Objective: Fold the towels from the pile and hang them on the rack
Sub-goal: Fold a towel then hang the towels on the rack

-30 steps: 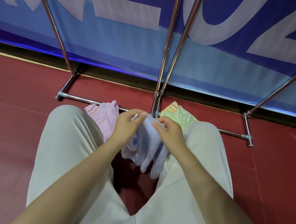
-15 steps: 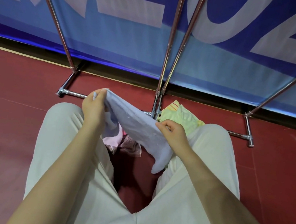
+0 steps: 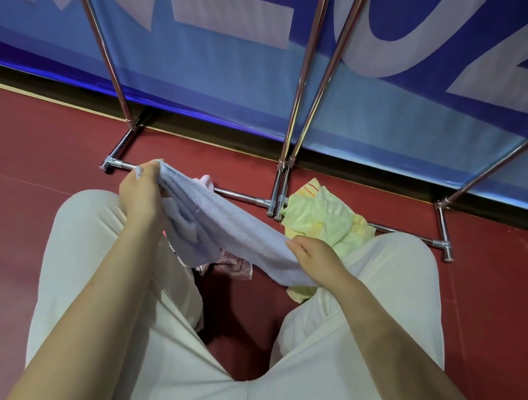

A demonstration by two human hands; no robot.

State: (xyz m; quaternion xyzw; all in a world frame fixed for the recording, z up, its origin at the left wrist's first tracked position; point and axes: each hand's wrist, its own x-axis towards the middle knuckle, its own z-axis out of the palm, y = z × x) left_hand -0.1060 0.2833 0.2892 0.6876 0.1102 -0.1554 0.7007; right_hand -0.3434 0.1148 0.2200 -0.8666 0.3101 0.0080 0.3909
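A: Behind everything we've got the blue banner [image 3: 206, 68] with big pale letters, red floor [image 3: 0, 232] below it

B: Against that, the chrome rack [image 3: 297, 103], uprights leaning, base bars flat on the floor

A: Nearer in we see pale trousers [image 3: 166, 371], knees spread either side of the pile

B: Lavender towel [image 3: 228, 228] is off the floor, stretched slantwise between both hands above the gap

A: Left hand [image 3: 141, 193] higher, fingers curled round the far corner. Right hand [image 3: 319, 257] lower, pinching the near edge; loose cloth sags under the left hand

B: Yellow-green towel [image 3: 323, 221] is crumpled on the floor by the rack's centre feet, touching the right knee

A: Pink towel [image 3: 234, 264] mostly hidden under the lavender one, bits peeking above and below it
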